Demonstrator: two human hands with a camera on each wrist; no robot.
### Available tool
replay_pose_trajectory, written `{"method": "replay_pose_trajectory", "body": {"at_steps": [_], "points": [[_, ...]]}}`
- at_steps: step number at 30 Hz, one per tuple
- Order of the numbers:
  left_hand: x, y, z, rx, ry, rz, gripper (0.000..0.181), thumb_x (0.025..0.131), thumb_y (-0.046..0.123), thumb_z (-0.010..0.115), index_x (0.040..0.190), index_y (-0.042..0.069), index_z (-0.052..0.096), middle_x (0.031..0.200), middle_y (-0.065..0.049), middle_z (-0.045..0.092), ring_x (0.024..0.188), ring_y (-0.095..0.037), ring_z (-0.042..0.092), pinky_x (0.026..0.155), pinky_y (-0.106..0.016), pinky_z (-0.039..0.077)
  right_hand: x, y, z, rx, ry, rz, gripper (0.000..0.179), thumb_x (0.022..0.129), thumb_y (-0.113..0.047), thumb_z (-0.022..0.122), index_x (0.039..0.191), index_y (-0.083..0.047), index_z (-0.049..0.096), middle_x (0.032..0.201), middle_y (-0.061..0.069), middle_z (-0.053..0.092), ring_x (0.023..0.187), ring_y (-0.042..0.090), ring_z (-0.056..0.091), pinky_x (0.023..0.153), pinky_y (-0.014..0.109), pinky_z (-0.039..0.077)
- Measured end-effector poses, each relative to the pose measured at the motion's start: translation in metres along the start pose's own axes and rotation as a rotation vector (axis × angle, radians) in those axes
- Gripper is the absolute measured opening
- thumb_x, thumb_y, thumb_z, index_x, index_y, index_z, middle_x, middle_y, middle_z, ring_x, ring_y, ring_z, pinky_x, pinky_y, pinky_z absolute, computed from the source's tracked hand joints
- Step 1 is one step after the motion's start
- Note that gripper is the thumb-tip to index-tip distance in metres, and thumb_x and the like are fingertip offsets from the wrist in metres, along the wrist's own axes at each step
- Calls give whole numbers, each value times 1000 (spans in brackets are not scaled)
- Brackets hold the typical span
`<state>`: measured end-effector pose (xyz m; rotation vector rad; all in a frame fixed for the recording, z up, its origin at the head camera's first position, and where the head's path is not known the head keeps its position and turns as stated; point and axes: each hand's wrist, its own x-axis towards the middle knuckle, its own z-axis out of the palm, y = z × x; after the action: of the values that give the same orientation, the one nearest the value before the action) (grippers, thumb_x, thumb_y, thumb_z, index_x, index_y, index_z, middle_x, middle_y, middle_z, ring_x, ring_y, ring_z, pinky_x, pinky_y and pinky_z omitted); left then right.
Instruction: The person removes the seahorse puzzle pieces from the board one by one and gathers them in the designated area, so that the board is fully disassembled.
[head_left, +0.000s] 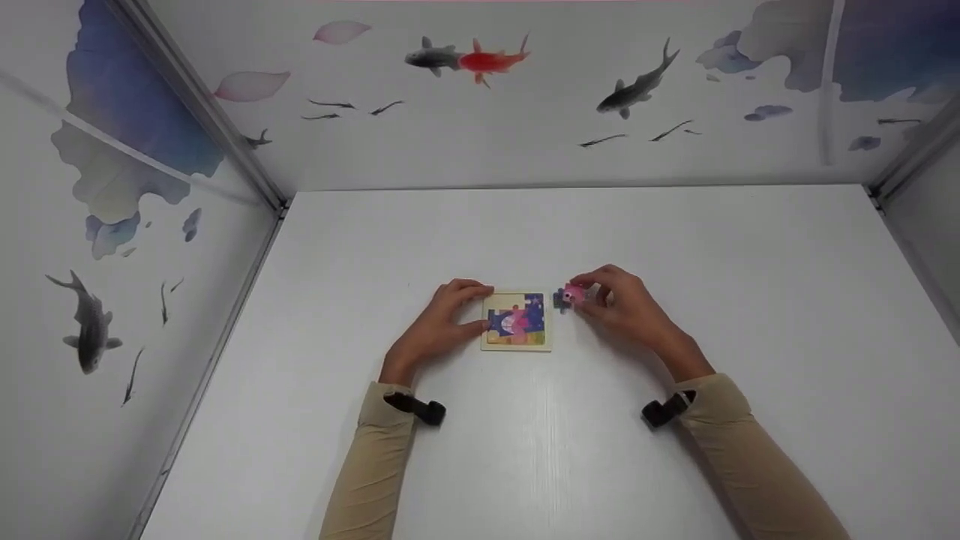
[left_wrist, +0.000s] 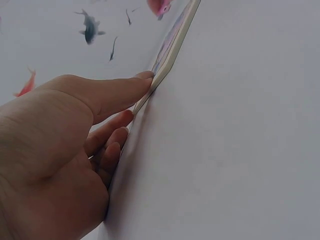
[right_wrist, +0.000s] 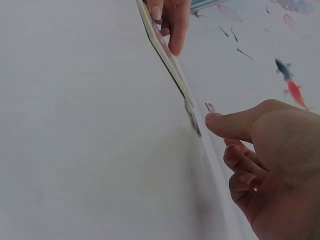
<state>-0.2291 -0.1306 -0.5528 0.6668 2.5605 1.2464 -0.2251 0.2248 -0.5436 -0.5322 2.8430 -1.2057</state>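
A small square jigsaw puzzle board (head_left: 517, 348) with a pale frame lies flat on the table. Coloured pieces fill its bottom and right side, while bare wood shows at the upper left. My left hand (head_left: 435, 324) holds the board by its left side, thumb (left_wrist: 122, 94) on the near part and fingers at the far corner. To the right of the board, my right hand (head_left: 628, 309) pinches a pink puzzle piece (head_left: 574, 292) with an eye printed on it, between thumb and fingertips. A dark blue-green puzzle piece (head_left: 559, 301) lies beside the board, partly behind the pink one.
The white table (head_left: 525, 442) runs back to a wall (head_left: 525, 142) painted with fish and petals. Another painted wall (head_left: 45, 225) stands at the left. Each wrist wears a black strap (head_left: 415, 408) over a tan sleeve.
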Motion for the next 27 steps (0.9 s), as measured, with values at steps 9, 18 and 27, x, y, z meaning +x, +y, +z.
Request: {"method": "replay_pose_trajectory", "body": {"at_steps": [9,18,27], "points": [[-2,1,-1,-5,-6,5,58,102,25,78,156,17,59,160,-5,49,156,-27,38,133,-51,31,-8,20,-16,7,-98,71,34,102,-15,76,137,-14,75,124,10,69,100,23,61,85,30,51],[-2,2,-2,-12,-4,10,57,102,25,79,155,16,60,159,-6,50,157,-27,38,133,-52,31,-6,19,-14,5,-110,66,35,102,-12,74,137,-13,75,127,13,65,96,24,56,81,29,48],[-2,2,-1,-16,-5,19,56,102,26,78,154,16,60,159,-5,50,157,-26,39,133,-50,31,-8,18,-14,-1,-110,94,33,104,-17,73,137,-18,75,130,9,63,101,25,57,86,34,50]]}}
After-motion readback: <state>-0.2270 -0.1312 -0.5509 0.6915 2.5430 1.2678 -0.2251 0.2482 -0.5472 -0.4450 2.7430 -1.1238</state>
